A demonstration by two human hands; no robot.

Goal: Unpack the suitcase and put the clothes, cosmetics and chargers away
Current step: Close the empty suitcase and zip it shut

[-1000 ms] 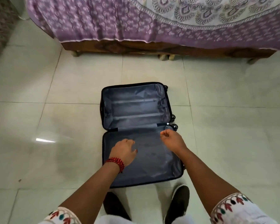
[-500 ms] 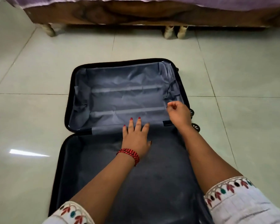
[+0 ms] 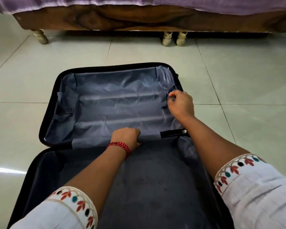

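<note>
**Desk:** Where's the suitcase from your end?

**Me:** On my head feed the suitcase (image 3: 114, 66) lies opened flat on the pale tiled floor (image 3: 238, 80), right in front of the person. The far half shows wrinkled grey-blue lining (image 3: 116, 90) with two ridges running across it. The near half is darker and runs out of the bottom of my view between the arms.

**Desk:** And the hands?

**Me:** The left hand (image 3: 126, 136) sits at the hinge between the two halves. Its fingers are curled over the fold of lining there, and the thumb is tucked under the near side, so I read it as gripping that fabric. There's a red thread bracelet (image 3: 119, 146) on that wrist. The right hand (image 3: 181, 104) is at the right wall of the far half, fingertips bunched and pinching the lining where it puckers (a narrow pinch, not a full fist).

**Desk:** Anything else nearby?

**Me:** A short black strip (image 3: 171, 133) along the hinge, just left of the right forearm. Beyond the case I see a wooden bed frame (image 3: 122, 19) on pale turned legs (image 3: 167, 38), with a purple bedspread (image 3: 221, 4) hanging over its edge. Both white sleeves (image 3: 257, 192) have leaf-patterned cuffs.
</note>
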